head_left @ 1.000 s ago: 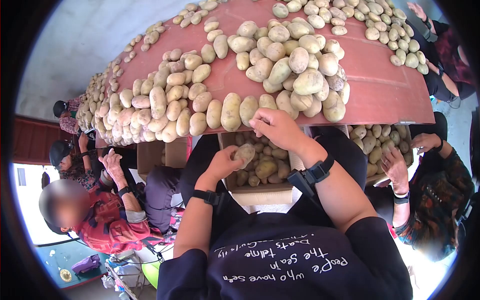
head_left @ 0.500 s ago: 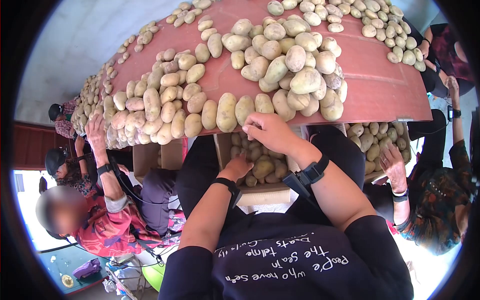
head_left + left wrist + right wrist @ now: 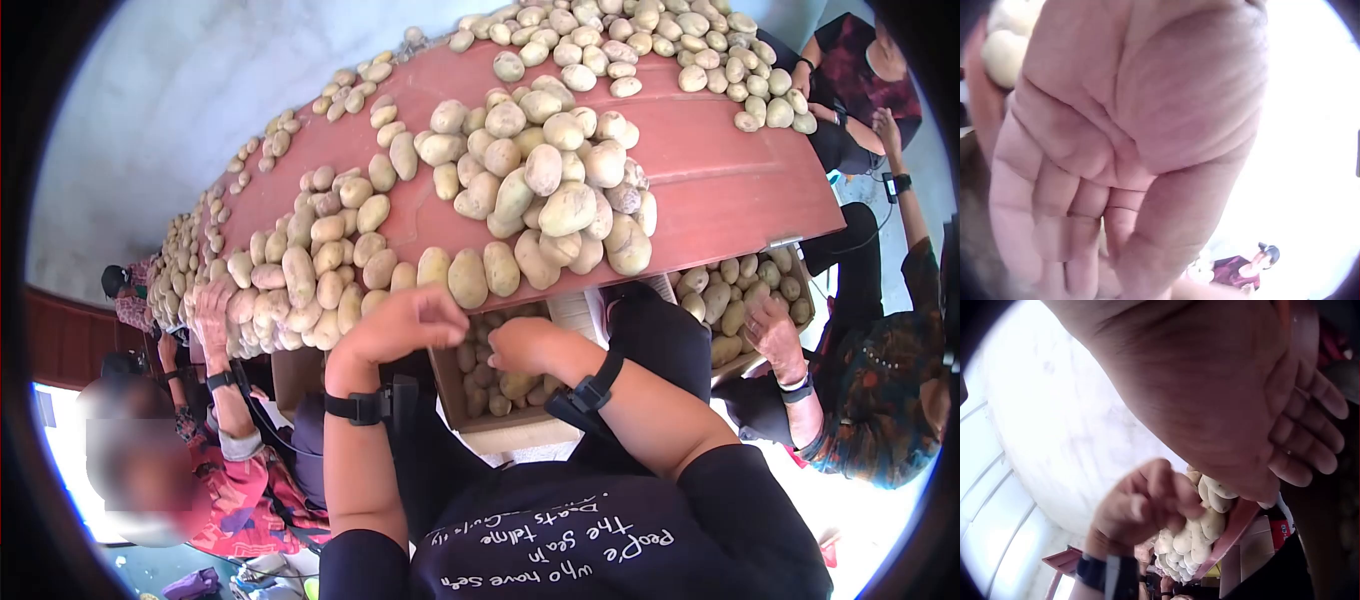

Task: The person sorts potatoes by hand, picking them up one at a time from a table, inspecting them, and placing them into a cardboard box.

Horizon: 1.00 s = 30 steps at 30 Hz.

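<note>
My left hand (image 3: 410,325) is raised at the table's near edge, in front of the potatoes (image 3: 468,278) lined up there. Its palm (image 3: 1147,112) is bare in the left wrist view, with the fingers loosely bent. Just right of it, my right hand (image 3: 530,347) hovers over a cardboard box (image 3: 510,440) part-filled with potatoes (image 3: 500,400). In the right wrist view, the fingers of my right hand (image 3: 1222,406) hang relaxed with nothing in them. My left hand (image 3: 1147,500) appears beyond it there.
A large heap of potatoes (image 3: 545,190) sits on the red tabletop (image 3: 710,170), and more spread to the left and along the back. Another box of potatoes (image 3: 735,300) stands to the right. Other people's hands (image 3: 772,335) work on both sides, and a person (image 3: 150,470) sits close at left.
My left hand lowered a potato into the box, then came up without it to the table edge. My right hand moved from the table edge down over the box. The head view shifted.
</note>
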Available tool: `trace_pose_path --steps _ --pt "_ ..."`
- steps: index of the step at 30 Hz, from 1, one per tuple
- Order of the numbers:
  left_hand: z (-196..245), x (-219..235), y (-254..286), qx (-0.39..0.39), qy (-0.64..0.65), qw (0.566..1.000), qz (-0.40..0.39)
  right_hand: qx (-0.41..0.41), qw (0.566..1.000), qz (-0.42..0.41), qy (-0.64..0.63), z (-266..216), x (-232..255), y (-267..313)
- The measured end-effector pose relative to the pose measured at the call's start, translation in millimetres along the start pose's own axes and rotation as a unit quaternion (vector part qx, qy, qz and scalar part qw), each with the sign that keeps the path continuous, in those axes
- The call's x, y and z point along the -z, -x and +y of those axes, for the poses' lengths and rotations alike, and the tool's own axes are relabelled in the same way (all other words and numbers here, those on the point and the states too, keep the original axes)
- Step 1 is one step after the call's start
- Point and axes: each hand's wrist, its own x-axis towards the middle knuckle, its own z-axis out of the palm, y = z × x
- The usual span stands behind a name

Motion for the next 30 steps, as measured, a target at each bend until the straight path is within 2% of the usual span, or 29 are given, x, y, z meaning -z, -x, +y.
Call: trace_pose_path --steps 1,2,4,7,10,13,16,19,21,23,25,27,29,30 --pt "16 0 -9 -0.004 0.008 0.999 0.047 0.012 1.0 0.001 0.004 -1 -2 -1" --pt "31 -4 -24 -0.074 -0.064 0.99 0.103 0.022 1.0 -0.015 0.002 -3 -2 0" --pt "65 -21 -65 -0.217 -0.204 0.932 0.207 0.021 0.999 -0.028 -0.003 -5 -3 -2" --pt "86 -40 -104 -0.304 -0.296 0.867 0.262 0.013 0.999 -0.035 -0.015 -1 -11 -9" --pt "98 -41 -128 -0.347 -0.437 0.784 0.273 0.011 0.999 -0.024 -0.021 0 -8 -8" --pt "98 -36 -142 -0.302 -0.487 0.786 0.232 0.019 0.999 -0.023 -0.016 -2 -4 -5" --pt "100 -37 -144 -0.249 -0.472 0.815 0.227 0.024 0.999 -0.015 -0.016 -4 -4 -6" --pt "95 -34 -139 -0.256 -0.307 0.889 0.226 0.03 0.999 0.01 -0.037 -4 -2 -6" --pt "81 -23 -138 -0.304 -0.138 0.92 0.205 0.04 0.998 0.024 -0.052 -5 2 -6" --pt "65 -14 -128 -0.319 0.055 0.932 0.162 0.051 0.994 0.045 -0.089 -4 4 -7" --pt "59 -17 -99 -0.304 0.265 0.91 0.098 0.072 0.989 0.064 -0.112 -1 2 -9" --pt "42 -13 -78 -0.301 0.313 0.9 0.038 0.097 0.984 0.082 -0.123 2 2 -13" --pt "24 -11 -61 -0.279 0.355 0.892 -0.007 0.081 0.979 0.065 -0.173 2 5 -12" --pt "22 -20 -52 -0.259 0.326 0.908 0.056 0.078 0.976 0.061 -0.193 1 9 -11"
